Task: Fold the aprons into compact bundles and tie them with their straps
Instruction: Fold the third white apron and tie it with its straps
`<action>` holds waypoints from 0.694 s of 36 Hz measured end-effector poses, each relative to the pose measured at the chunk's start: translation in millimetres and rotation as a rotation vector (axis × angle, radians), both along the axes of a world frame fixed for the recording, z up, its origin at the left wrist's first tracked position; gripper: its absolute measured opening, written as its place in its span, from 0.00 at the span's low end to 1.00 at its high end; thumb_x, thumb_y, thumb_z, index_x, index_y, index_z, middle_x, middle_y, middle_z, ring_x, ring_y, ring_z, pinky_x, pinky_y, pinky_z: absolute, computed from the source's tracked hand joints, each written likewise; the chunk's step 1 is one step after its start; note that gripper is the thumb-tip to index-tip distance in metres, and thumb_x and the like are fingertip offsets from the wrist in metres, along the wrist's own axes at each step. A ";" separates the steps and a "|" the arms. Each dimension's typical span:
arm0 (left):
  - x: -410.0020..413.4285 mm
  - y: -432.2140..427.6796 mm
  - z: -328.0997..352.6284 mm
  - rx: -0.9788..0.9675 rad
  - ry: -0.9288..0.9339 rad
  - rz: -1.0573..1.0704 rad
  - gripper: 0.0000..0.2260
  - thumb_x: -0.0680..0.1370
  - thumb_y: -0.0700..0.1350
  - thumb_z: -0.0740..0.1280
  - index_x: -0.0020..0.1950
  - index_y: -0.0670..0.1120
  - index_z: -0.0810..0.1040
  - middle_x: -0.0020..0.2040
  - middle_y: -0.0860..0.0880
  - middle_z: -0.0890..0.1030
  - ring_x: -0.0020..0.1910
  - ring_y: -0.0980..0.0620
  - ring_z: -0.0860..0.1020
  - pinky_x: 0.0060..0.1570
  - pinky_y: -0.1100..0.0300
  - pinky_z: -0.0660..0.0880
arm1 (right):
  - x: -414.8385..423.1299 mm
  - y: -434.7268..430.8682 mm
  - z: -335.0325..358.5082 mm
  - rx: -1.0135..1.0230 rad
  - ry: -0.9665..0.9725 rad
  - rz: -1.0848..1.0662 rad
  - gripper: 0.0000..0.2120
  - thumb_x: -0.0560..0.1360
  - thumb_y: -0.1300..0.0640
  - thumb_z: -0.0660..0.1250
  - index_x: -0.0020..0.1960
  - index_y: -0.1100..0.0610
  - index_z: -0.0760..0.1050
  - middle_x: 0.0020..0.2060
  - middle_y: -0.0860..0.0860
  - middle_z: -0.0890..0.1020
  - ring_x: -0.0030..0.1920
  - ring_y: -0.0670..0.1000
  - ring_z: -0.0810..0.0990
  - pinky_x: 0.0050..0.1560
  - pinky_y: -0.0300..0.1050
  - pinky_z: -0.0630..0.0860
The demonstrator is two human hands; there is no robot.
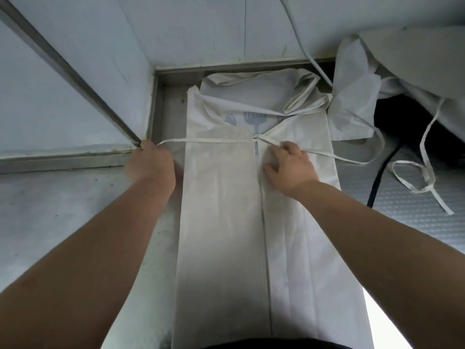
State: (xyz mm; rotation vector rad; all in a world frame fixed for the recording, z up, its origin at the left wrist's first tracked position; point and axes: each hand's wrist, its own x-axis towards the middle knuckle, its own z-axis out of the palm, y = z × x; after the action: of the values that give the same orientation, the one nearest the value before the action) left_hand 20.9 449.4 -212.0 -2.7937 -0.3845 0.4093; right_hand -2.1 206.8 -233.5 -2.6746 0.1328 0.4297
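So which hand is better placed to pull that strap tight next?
Probably the left hand: it holds the strap, stretched sideways from the middle of the apron. The right hand rests on the cloth, apparently pinning it down.

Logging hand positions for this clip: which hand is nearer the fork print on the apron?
Right. The right hand rests on the apron, just below and right of the fork print; the left hand is beyond its left edge, holding a strap.
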 end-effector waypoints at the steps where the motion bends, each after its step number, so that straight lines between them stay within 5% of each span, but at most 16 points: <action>1: -0.9 3.2 -4.1 -0.010 -0.004 0.011 0.18 0.80 0.37 0.57 0.70 0.41 0.67 0.64 0.42 0.68 0.63 0.40 0.70 0.53 0.49 0.72 | -2.5 -1.1 0.7 0.014 -0.003 0.010 0.24 0.78 0.50 0.60 0.73 0.53 0.62 0.73 0.53 0.57 0.69 0.58 0.62 0.68 0.46 0.59; 4: -8.6 8.0 -8.9 -0.128 -0.051 0.140 0.18 0.82 0.41 0.53 0.72 0.45 0.64 0.65 0.42 0.69 0.63 0.39 0.71 0.55 0.48 0.70 | -12.1 -5.0 3.3 0.105 -0.006 0.011 0.26 0.77 0.52 0.63 0.73 0.53 0.61 0.74 0.53 0.56 0.69 0.57 0.64 0.68 0.45 0.62; 7: -26.8 -1.1 -4.9 -0.274 -0.050 0.052 0.18 0.79 0.39 0.56 0.69 0.44 0.65 0.62 0.39 0.72 0.60 0.38 0.73 0.53 0.47 0.72 | -28.4 -9.8 8.0 0.193 -0.034 -0.032 0.26 0.77 0.54 0.63 0.73 0.52 0.62 0.74 0.52 0.55 0.65 0.56 0.70 0.63 0.48 0.70; 11: -58.2 -16.3 -2.2 -0.549 -0.144 -0.132 0.17 0.78 0.41 0.59 0.67 0.43 0.72 0.65 0.40 0.72 0.64 0.40 0.71 0.61 0.53 0.68 | -50.0 -15.8 9.8 0.139 -0.085 -0.023 0.19 0.79 0.55 0.59 0.70 0.55 0.68 0.67 0.54 0.69 0.64 0.56 0.71 0.59 0.48 0.71; 16: -133.0 -32.6 -14.0 -0.727 -0.174 -0.195 0.17 0.76 0.46 0.63 0.65 0.46 0.77 0.69 0.46 0.71 0.67 0.47 0.70 0.64 0.62 0.63 | -98.1 -20.0 7.0 0.005 -0.040 0.043 0.09 0.78 0.57 0.57 0.53 0.58 0.74 0.50 0.55 0.74 0.45 0.57 0.75 0.39 0.44 0.69; 18: -160.7 -35.3 -22.3 -0.705 -0.201 -0.190 0.20 0.72 0.50 0.60 0.60 0.46 0.80 0.64 0.44 0.76 0.62 0.43 0.74 0.61 0.57 0.68 | -118.3 -15.4 4.3 -0.012 0.014 0.093 0.12 0.78 0.53 0.58 0.58 0.59 0.71 0.54 0.56 0.72 0.48 0.57 0.74 0.43 0.44 0.70; 21: -191.6 -39.2 -34.9 -0.670 -0.204 -0.184 0.24 0.70 0.55 0.56 0.59 0.45 0.80 0.61 0.41 0.76 0.56 0.39 0.77 0.58 0.49 0.71 | -142.1 -8.7 -0.4 -0.008 0.016 0.198 0.26 0.74 0.46 0.59 0.69 0.55 0.64 0.65 0.56 0.64 0.63 0.59 0.65 0.63 0.48 0.63; 25: -204.6 -49.6 -42.6 -0.552 -0.136 -0.147 0.32 0.72 0.64 0.48 0.73 0.52 0.66 0.75 0.46 0.60 0.70 0.40 0.62 0.68 0.48 0.59 | -146.3 -11.1 -4.8 0.058 0.004 0.276 0.36 0.66 0.40 0.54 0.73 0.50 0.61 0.71 0.53 0.59 0.70 0.56 0.57 0.67 0.49 0.55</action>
State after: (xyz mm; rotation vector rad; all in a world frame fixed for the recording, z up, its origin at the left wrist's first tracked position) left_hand -183.8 399.7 -254.6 -3.3712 -0.0970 0.3305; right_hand -148.3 195.7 -238.3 -2.6421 -0.2471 0.5149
